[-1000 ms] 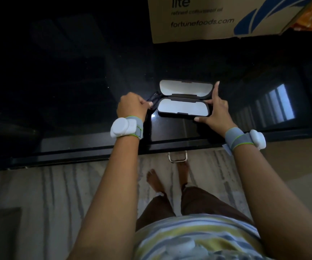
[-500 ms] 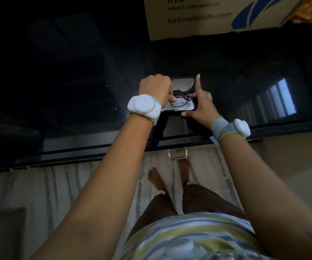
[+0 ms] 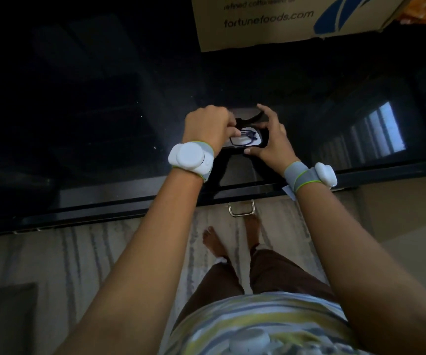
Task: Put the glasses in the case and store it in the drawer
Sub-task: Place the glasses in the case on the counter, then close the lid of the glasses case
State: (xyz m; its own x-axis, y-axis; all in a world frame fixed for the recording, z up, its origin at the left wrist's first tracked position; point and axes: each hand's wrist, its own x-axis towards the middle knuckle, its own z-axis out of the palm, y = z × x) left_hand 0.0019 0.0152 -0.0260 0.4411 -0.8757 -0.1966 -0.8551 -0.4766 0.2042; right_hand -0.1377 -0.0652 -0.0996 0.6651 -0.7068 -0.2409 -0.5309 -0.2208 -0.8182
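Note:
A dark glasses case (image 3: 256,135) with a white lining lies on the black glossy counter (image 3: 104,111). The dark-framed glasses (image 3: 244,139) rest in its lower half. My left hand (image 3: 206,126) covers the case's left part, fingers pinched on the glasses. My right hand (image 3: 270,142) grips the case's right end, thumb under the near edge and forefinger on the dark lid, which is tilted partly down. A metal drawer handle (image 3: 241,209) shows below the counter's front edge.
A cardboard box (image 3: 283,19) printed "fortunefoods.com" stands at the back of the counter. A window reflection (image 3: 380,131) shines on the counter at right. Below are a striped floor and my bare feet (image 3: 232,237).
My left hand carried the glasses from left of the case into its lower half. The lid, flat open before, has tipped down under my right forefinger.

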